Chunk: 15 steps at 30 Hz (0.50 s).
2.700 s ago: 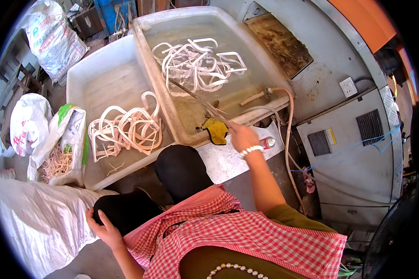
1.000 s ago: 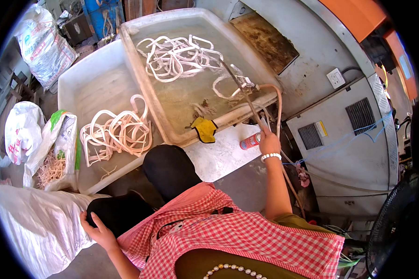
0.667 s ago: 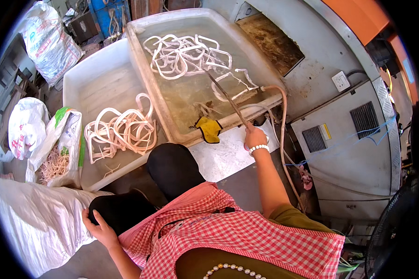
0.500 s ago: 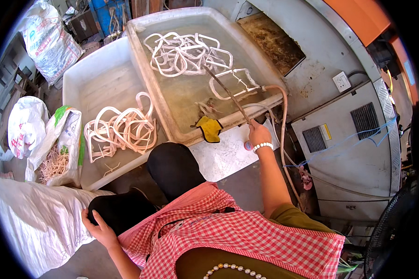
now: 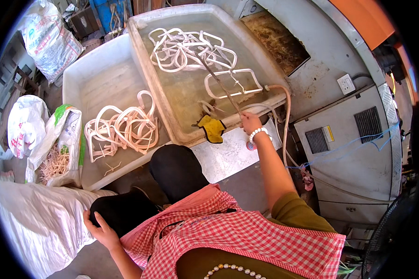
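My right hand (image 5: pixel 252 123) grips the near end of a long thin stick (image 5: pixel 221 84), whose far end reaches over the water among a tangled pile of pale frame-shaped pieces (image 5: pixel 184 50). Nearer me, a single pale rectangular frame (image 5: pixel 235 83) lies in the water, close to the stick. The white water tub (image 5: pixel 146 88) has cloudy water in it. A yellow and black glove (image 5: pixel 212 129) hangs over its near rim. My left hand (image 5: pixel 102 231) rests on my black-clad knee, fingers apart, holding nothing.
Left of the water tub, a shallower white tub (image 5: pixel 97 81) holds peach-coloured looped pieces (image 5: pixel 125 128). An open sack (image 5: pixel 56 158) contains thin pale scraps. A brown hose (image 5: pixel 287 111) runs over the tub's right corner beside a grey machine cabinet (image 5: pixel 342 149). At lower right is a black fan (image 5: pixel 388 237).
My right hand and the stick's near end have shifted slightly left and up. The single frame has turned and moved a little, now lying flatter and more squarely in the water.
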{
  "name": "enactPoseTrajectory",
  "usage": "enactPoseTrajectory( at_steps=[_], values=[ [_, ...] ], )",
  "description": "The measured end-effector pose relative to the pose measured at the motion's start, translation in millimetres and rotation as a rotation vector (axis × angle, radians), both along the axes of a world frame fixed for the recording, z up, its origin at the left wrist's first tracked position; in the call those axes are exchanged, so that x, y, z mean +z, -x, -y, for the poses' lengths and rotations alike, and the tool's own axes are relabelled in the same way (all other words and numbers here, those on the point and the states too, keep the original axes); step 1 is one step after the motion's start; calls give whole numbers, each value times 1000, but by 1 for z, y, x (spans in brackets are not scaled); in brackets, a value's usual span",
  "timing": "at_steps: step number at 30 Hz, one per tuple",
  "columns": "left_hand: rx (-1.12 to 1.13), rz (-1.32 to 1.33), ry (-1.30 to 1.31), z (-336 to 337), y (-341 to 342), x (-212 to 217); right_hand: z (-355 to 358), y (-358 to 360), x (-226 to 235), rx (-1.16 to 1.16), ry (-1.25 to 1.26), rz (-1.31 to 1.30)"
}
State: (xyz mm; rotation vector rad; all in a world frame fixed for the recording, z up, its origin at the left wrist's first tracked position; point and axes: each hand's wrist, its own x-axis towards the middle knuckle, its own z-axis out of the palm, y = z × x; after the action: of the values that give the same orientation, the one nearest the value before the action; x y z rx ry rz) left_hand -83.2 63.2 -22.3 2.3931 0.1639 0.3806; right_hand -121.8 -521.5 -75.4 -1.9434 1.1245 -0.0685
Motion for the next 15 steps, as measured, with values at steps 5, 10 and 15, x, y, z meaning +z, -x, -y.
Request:
enactPoseTrajectory(
  at_steps=[5, 10, 15],
  values=[
    [-13, -1, -10, 0, -1, 0, -1, -20, 0, -353, -1203, 264],
    [-24, 1, -20, 3, -2, 3, -17, -44, 10, -191, -1125, 382],
    [-13, -13, -21, 5, -2, 5, -48, -73, 7, -118, -925, 285]
  ],
)
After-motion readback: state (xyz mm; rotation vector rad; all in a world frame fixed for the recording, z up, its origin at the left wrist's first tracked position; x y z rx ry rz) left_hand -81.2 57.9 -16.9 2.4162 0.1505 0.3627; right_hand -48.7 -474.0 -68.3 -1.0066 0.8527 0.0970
